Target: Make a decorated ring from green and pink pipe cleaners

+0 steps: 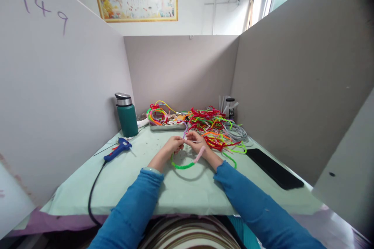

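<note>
My left hand (174,146) and my right hand (195,141) meet over the middle of the table, fingers pinched together. Between them is a curved wire ring partly wrapped in fuzzy pipe cleaner; its green section (183,167) and pink section (200,155) hang toward me. A purple pipe cleaner (185,129) rises from the pinched fingertips. My left fingers close on the ring beside the green wrap. My right fingers pinch where the purple pipe cleaner meets a bare grey length of wire. The exact contact between fingertips is hidden.
Behind my hands lie a metal tray (168,127) with small pieces and wrapped rings, a tangled pipe cleaner pile (207,120), and grey wire coils (238,132). A blue glue gun (118,149) and green bottle (127,118) stand left. A black phone-like slab (274,168) lies right.
</note>
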A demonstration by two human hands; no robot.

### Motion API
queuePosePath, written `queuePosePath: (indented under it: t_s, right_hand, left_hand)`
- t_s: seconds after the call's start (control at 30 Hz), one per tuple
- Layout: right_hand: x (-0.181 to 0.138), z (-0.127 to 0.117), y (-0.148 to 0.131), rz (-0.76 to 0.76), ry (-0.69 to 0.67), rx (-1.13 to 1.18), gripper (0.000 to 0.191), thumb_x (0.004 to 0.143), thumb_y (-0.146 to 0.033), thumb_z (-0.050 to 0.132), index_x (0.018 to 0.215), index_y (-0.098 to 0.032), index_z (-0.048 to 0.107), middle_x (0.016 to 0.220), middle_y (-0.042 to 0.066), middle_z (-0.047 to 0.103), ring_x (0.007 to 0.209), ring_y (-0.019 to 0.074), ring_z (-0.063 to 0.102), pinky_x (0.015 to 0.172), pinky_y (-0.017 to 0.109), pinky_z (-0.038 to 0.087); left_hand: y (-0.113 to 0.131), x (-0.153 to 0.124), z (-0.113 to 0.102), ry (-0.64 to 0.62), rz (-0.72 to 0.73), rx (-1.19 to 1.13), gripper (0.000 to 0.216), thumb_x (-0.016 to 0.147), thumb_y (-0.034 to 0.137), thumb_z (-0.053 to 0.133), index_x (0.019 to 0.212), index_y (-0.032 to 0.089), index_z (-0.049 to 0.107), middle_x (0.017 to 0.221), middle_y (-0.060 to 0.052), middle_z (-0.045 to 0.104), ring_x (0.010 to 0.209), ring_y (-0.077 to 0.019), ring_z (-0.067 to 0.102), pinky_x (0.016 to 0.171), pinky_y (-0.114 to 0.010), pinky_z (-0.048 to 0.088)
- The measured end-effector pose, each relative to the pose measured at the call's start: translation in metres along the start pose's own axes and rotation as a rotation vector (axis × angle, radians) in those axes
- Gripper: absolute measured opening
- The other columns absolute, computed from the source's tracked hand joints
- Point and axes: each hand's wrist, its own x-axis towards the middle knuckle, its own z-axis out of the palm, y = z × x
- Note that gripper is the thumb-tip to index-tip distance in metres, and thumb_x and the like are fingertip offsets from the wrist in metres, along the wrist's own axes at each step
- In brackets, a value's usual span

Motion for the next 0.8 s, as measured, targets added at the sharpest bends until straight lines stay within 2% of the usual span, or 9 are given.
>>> queuePosePath:
  t_s: [0.27, 0.57, 0.8]
  right_hand:
    - [-0.0024, -0.0020, -0.0013, 0.034, -0.083, -0.061, 0.030, 0.074, -0.041, 0.061, 0.094, -0.019, 0.060, 0.081, 0.003, 0.062, 0.075, 0.0151, 0.058, 0.065, 0.025, 0.044]
    - [-0.0044, -0.0036, -0.0048, 0.022, -0.144, -0.102, 0.032, 0.079, -0.038, 0.057, 0.105, -0.019, 0.060, 0.093, 0.005, 0.065, 0.086, 0.0170, 0.060, 0.073, 0.027, 0.046]
    - [-0.0041, -0.0032, -0.0076, 0.007, -0.105, -0.158, 0.029, 0.080, -0.038, 0.055, 0.099, -0.018, 0.063, 0.096, 0.007, 0.065, 0.085, 0.0183, 0.060, 0.074, 0.029, 0.046]
  left_hand:
    - [0.0038, -0.0028, -0.0012, 0.037, 0.004, 0.060, 0.020, 0.064, 0.033, 0.059, 0.064, 0.015, 0.051, 0.053, 0.002, 0.051, 0.036, -0.0035, 0.033, 0.039, -0.020, 0.021]
    - [0.0033, -0.0019, -0.0011, 0.041, 0.012, 0.037, 0.020, 0.066, 0.034, 0.057, 0.068, 0.015, 0.052, 0.053, 0.003, 0.051, 0.037, -0.0036, 0.031, 0.038, -0.020, 0.020]
    - [0.0073, -0.0032, 0.0008, 0.093, 0.028, 0.108, 0.024, 0.067, 0.039, 0.056, 0.067, 0.015, 0.052, 0.052, 0.003, 0.051, 0.036, -0.0041, 0.031, 0.038, -0.020, 0.020]
